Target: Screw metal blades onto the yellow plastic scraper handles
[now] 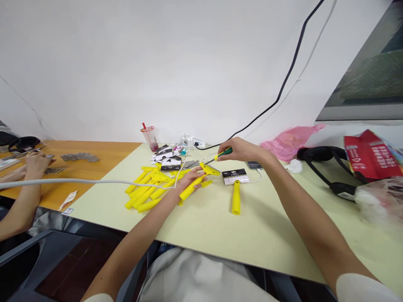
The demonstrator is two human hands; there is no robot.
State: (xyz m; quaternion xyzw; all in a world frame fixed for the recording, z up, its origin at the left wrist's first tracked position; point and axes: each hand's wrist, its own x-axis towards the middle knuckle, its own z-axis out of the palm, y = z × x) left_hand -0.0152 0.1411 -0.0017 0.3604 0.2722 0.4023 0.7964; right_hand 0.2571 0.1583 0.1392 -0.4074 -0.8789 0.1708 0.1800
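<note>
My left hand (189, 178) is closed around the tube handle of a yellow plastic scraper (191, 189), whose wide head points away to the right. My right hand (237, 147) grips a screwdriver (226, 153) with a green and yellow handle. Its shaft slants down to the left, and the tip meets the scraper's head; any screw there is too small to make out. Left of my left hand lies a pile of several yellow scrapers (141, 199). A separate yellow handle (236, 202) rests to the right, its top against a black-and-white packet (234, 176).
Behind the pile are black-and-white packets (166, 157), a drink cup (149, 138) and a power strip (197, 142). A phone (254, 165), pink bag (292, 141), black headset (327, 176) and red box (373, 156) lie right. A white cable (94, 181) crosses my left forearm. A co-worker's hand (36, 163) is left.
</note>
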